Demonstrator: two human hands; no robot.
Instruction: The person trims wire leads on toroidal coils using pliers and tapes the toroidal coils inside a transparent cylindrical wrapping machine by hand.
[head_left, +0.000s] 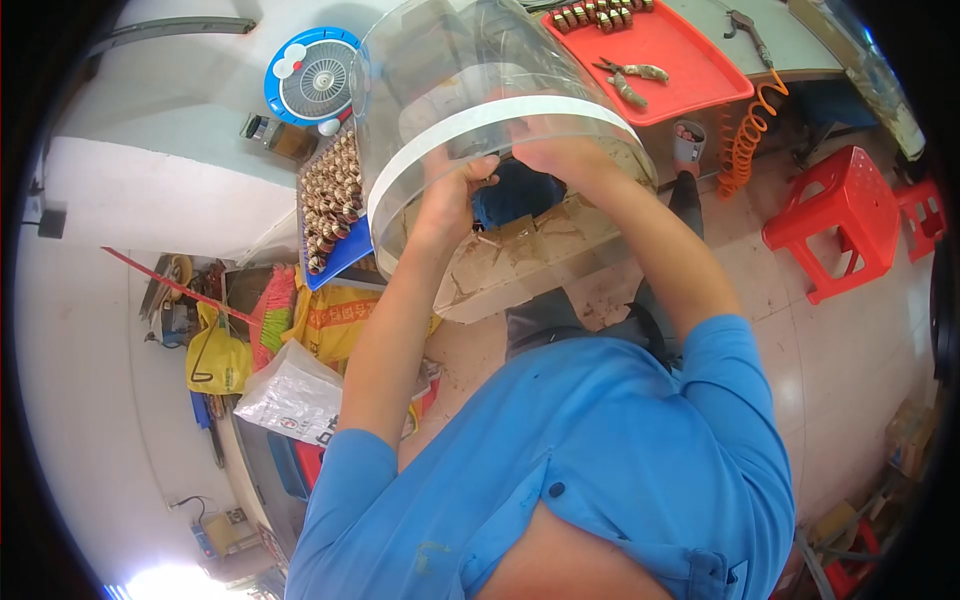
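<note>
A large clear plastic cover (400, 75) with a white band (460, 131) stands in front of me. Both forearms reach up to its near side. My left hand (455, 195) is at the left of the opening, its thumb pointing right and the other fingers partly hidden at the band. My right hand (550, 152) is bent inward at the right of the opening, with its fingertips hidden. Between and below the hands lies dark blue material (515, 200) inside a worn, taped cardboard box (540, 255). Whether either hand grips anything cannot be made out.
Left of the cover are a blue tray of small copper-coloured parts (332, 195), a jar (280, 138) and a blue fan (322, 75). At right, a red tray (690, 70) bears pliers (630, 80) and metal parts. An orange coiled hose (745, 140) hangs near a red stool (840, 220).
</note>
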